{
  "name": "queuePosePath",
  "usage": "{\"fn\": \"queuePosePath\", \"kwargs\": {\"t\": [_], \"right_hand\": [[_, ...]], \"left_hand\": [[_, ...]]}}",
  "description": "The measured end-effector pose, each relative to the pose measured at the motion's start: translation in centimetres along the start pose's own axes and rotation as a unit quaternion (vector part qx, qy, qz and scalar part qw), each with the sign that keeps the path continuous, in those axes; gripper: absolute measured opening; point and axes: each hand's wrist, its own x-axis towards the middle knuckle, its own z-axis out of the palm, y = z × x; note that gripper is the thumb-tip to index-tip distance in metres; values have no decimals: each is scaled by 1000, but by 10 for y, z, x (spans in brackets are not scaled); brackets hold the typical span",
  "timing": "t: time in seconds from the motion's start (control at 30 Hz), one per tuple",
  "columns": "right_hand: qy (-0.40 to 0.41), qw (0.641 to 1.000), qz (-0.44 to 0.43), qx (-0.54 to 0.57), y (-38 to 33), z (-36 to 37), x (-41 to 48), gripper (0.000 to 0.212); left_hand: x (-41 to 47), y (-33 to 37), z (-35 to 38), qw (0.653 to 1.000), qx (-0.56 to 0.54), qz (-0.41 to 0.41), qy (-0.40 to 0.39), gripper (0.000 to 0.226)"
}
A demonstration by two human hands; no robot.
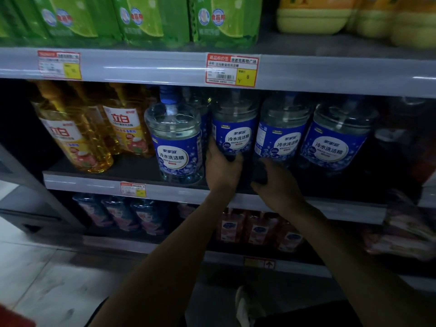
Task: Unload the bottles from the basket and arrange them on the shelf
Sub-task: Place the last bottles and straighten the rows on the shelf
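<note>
Several clear bottles with blue labels stand in a row on the middle shelf (94, 182). My left hand (221, 168) grips the lower part of the second blue-label bottle (233, 128), which stands on the shelf. My right hand (273, 182) is curled low against the base of the third blue-label bottle (282, 135); its fingers are in shadow. A first blue-label bottle (177, 142) with a blue cap stands nearer the shelf's front edge, just left of my left hand. A fourth (335, 140) stands at the right. The basket is out of view.
Yellow detergent bottles (77, 138) lean at the left of the same shelf. Green packs (151, 17) and yellow jugs (313, 17) fill the shelf above. Dark pouches (122, 215) and red bottles (257, 230) sit on the shelf below. A red edge (14, 317) shows at bottom left.
</note>
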Motion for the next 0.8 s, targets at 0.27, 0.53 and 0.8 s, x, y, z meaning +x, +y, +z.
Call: {"fn": "queuePosePath", "kwargs": {"t": [0.27, 0.53, 0.8], "right_hand": [[-6, 1000, 10, -7, 2, -6, 1, 64], [7, 1000, 1, 3, 0, -9, -4, 59], [11, 1000, 7, 3, -1, -16, -12, 67]], "left_hand": [[-9, 5, 12, 996, 67, 3, 61, 89], [-5, 22, 14, 990, 105, -3, 96, 86], [13, 29, 4, 997, 61, 2, 51, 103]]}}
